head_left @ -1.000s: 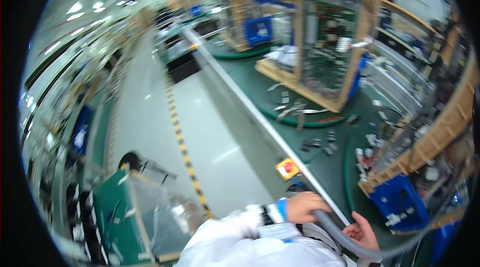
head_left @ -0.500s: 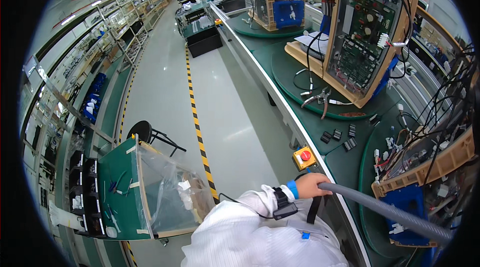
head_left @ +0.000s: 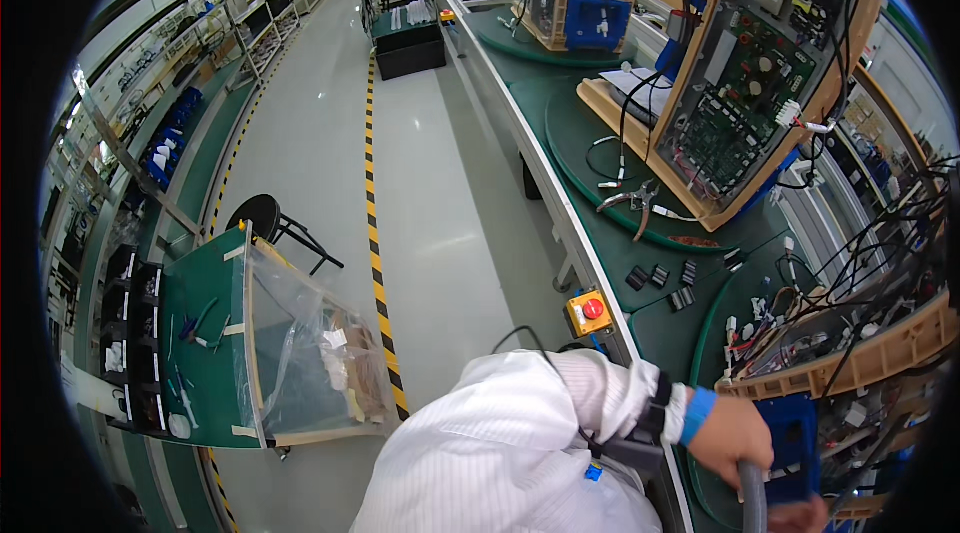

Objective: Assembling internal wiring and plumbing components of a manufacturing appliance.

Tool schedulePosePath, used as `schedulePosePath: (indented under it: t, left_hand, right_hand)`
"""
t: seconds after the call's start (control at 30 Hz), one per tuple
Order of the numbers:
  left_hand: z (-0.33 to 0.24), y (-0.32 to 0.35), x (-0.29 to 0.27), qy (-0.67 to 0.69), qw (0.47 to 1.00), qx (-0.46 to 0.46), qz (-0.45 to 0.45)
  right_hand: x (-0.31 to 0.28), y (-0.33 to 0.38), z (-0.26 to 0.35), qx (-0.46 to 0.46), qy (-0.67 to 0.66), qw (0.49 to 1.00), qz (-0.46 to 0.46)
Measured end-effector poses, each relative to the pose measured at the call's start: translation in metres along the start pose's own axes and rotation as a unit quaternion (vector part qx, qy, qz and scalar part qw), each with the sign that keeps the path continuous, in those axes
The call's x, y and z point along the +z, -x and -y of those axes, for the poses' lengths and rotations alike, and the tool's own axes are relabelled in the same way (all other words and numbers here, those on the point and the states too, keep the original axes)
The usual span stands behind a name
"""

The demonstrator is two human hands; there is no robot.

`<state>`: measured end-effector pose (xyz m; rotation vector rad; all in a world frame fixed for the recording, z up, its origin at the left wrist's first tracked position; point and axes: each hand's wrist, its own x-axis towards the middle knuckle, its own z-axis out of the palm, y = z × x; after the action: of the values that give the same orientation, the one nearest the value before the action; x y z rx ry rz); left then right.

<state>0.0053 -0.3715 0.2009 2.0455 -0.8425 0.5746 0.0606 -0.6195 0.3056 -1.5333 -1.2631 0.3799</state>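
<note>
My left hand (head_left: pixel 735 430), with a blue band at the wrist and a white striped sleeve, is closed round a grey ribbed hose (head_left: pixel 754 503). From the fist the hose runs down to the lower edge of the view. Just right of it, part of my right hand (head_left: pixel 798 515) shows at the lower edge, its fingers smeared and mostly cut off. Close beyond both hands is a blue plastic part (head_left: pixel 795 433) on a tan-framed unit (head_left: pixel 850 348) full of loose wiring, standing on a round green turntable.
A yellow box with a red push button (head_left: pixel 592 309) sits on the line's edge. Black ribbed pieces (head_left: pixel 683 298) and pliers (head_left: pixel 640 200) lie on the green surface near an upright circuit-board unit (head_left: pixel 745 93). A green-topped cart (head_left: pixel 205 353) and black stool (head_left: pixel 255 217) stand left.
My left hand has moved right and nearer to the wired unit, still holding the hose. The hose now points downward instead of stretching to the lower right. My right hand has come into view.
</note>
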Motion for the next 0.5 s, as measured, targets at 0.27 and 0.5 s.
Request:
schedulePosePath:
  t: [0.27, 0.5]
  left_hand:
    - [0.006, 0.009, 0.041, 0.195, 0.981, 0.001, 0.015]
    - [0.027, 0.08, 0.049, 0.213, 0.957, -0.193, -0.048]
  right_hand:
    - [0.044, -0.021, -0.038, 0.142, 0.021, 0.98, 0.139]
    - [0.039, -0.004, -0.067, 0.185, 0.099, 0.975, 0.066]
